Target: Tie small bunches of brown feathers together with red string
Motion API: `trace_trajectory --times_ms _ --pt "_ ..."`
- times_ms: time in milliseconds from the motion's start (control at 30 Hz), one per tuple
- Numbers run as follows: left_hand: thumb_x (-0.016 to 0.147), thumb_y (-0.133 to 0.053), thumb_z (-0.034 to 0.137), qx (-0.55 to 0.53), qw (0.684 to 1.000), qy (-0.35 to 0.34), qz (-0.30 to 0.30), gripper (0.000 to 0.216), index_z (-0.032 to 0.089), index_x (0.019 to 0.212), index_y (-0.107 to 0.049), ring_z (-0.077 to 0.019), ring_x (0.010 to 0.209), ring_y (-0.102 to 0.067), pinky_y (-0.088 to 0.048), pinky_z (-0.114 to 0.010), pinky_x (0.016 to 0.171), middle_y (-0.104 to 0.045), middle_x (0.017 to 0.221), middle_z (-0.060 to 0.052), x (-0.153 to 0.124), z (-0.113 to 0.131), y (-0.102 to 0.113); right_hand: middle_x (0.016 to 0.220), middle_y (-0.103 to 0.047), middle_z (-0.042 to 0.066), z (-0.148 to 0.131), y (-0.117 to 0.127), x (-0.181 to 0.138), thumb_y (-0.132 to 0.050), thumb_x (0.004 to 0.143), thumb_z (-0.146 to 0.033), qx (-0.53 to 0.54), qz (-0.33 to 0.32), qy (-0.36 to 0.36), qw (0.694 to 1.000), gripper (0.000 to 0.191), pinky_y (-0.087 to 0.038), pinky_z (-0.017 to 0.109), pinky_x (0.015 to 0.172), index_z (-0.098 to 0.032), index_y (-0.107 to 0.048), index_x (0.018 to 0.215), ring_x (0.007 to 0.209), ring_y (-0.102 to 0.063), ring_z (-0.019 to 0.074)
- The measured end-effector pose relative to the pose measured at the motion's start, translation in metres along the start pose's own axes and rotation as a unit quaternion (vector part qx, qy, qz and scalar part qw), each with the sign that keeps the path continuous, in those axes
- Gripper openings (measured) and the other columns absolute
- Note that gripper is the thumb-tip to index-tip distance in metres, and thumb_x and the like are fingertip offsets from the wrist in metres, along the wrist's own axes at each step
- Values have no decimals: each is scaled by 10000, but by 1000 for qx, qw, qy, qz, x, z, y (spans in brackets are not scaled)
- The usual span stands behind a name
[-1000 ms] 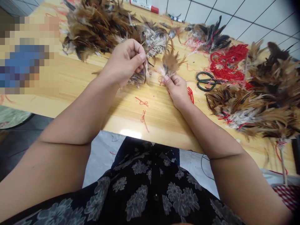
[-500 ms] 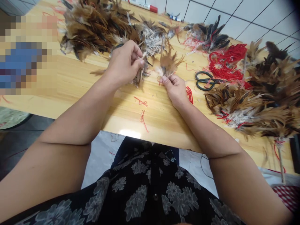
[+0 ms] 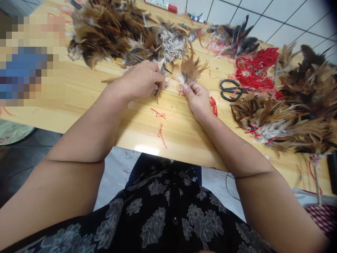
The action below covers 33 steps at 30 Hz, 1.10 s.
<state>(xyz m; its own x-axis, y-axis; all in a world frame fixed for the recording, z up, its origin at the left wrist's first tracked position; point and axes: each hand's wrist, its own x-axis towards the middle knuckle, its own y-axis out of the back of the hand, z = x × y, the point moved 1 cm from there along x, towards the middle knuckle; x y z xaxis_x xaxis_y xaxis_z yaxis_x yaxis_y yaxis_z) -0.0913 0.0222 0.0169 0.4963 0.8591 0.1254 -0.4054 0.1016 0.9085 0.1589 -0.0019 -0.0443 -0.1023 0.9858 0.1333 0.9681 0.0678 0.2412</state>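
My right hand (image 3: 199,101) pinches the pale quill end of a small bunch of brown feathers (image 3: 191,69), whose tips fan out away from me. A thin red thread loop (image 3: 179,89) shows at its thumb. To the left, my left hand (image 3: 144,80) is bent palm down, fingers closed on some dark feathers (image 3: 156,93) at the table; the fingers hide most of them. A whitish tip (image 3: 160,64) pokes up behind its knuckles. Two knotted bits of red thread (image 3: 159,130) lie on the wooden table (image 3: 137,130) nearer to me.
A big heap of brown feathers (image 3: 105,31) lies at the back left, pale feathers (image 3: 172,45) beside it. Black-handled scissors (image 3: 231,90), a tangle of red yarn (image 3: 255,72) and feather bundles tied in red (image 3: 284,116) are at the right. A marker (image 3: 160,5) lies by the tiled wall.
My left hand has turned over and lowered, its fingers now pointing down at the feathers under it. My right hand stays in place with its feather bunch.
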Motion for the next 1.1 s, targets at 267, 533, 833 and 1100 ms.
trace_trajectory --times_ms 267,533,833,1100 --pt "993 -711 139 -24 994 12 101 131 236 1046 -779 -255 1146 -730 -587 -413 1225 -750 1088 -45 -4 6 17 872 -644 -23 -5 0 -1 -786 1110 -545 -6 1 -11 1000 377 -537 325 916 -223 -730 921 870 -604 150" --pt "960 -903 356 -347 921 82 155 309 281 989 -605 -247 765 -679 -639 -511 933 -633 781 2 7 11 -5 859 -662 -19 -14 -1 -3 -797 1089 -493 13 3 -23 1000 376 -526 323 902 -239 -667 844 888 -617 170" --pt "968 -947 438 -422 894 90 119 331 264 901 -674 -267 824 -734 -667 -444 908 -710 783 -40 5 17 -20 873 -715 0 -17 -1 -5 -814 1042 -579 5 7 -26 1000 427 -548 329 922 -249 -664 816 924 -649 190" --pt "941 -986 355 -313 924 90 202 287 286 925 -708 -283 972 -772 -635 -434 1058 -698 816 -6 10 -4 -20 848 -687 -8 -15 -2 -5 -811 1039 -630 12 5 -27 1000 469 -551 333 929 -250 -649 817 920 -653 191"
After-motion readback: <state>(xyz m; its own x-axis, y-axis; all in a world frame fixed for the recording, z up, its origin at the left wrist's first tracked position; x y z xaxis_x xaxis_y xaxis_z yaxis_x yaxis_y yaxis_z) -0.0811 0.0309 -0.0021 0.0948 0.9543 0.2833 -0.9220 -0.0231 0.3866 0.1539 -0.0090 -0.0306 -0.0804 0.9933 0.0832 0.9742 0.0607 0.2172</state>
